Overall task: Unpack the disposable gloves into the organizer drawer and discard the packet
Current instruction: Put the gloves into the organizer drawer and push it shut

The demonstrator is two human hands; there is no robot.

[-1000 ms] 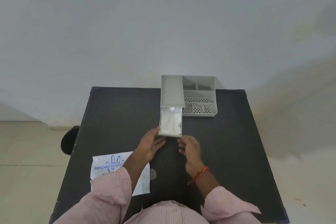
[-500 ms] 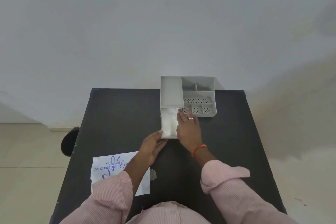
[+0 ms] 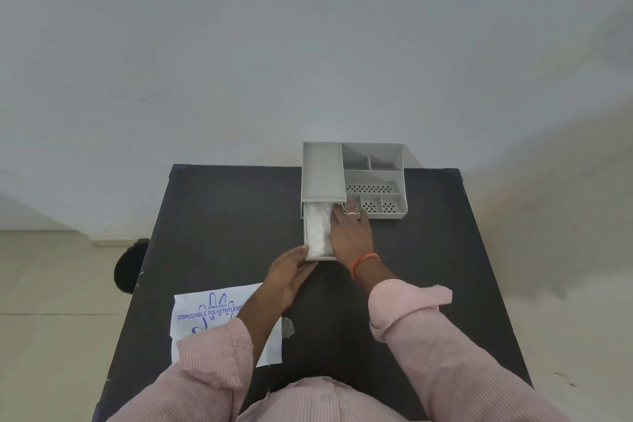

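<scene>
White gloves [image 3: 318,231] in one drawer [image 3: 305,233], two hands pressing, one packet [image 3: 205,315]

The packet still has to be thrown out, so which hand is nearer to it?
Left. The left hand rests at the drawer's front corner, just beyond the packet; the right hand lies farther off, on the gloves.

Black surface [image 3: 219,216]; pale grey organizer [image 3: 322,171] with dotted perforations; white gloves [image 3: 317,233]; white packet [image 3: 195,319] printed blue; pink pinstriped sleeves [image 3: 428,336]; orange wristband [image 3: 364,260].
</scene>
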